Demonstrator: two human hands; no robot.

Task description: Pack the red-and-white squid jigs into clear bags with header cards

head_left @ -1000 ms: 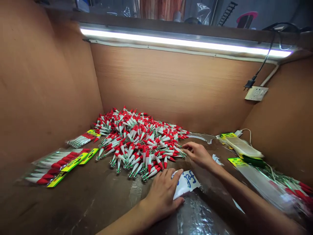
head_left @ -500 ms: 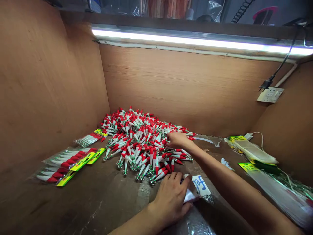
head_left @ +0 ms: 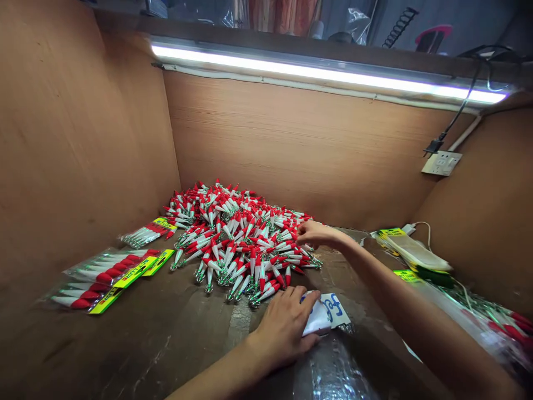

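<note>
A big heap of red-and-white squid jigs [head_left: 233,244] with green hook ends lies against the back wall. At its right edge is my right hand [head_left: 314,233], fingers curled together; what they hold, if anything, is hidden among the jigs. My left hand [head_left: 287,316] is in front of the heap, wrapped round a small white block-like thing [head_left: 318,319] marked in blue. From its far side a white card [head_left: 337,311] with blue handwriting sticks out.
Clear packs of jigs [head_left: 112,266] with yellow headers lie at left. On the right are empty plastic packets [head_left: 412,250] and more jigs [head_left: 506,325] in plastic. A tube light [head_left: 325,75] and a socket [head_left: 441,164] are on the back wall; a plug [head_left: 433,146] dangles there.
The view has swung slightly to the right. My right hand has moved from over the jigs to the heap's right edge. My left hand still grips the white block-like thing.
</note>
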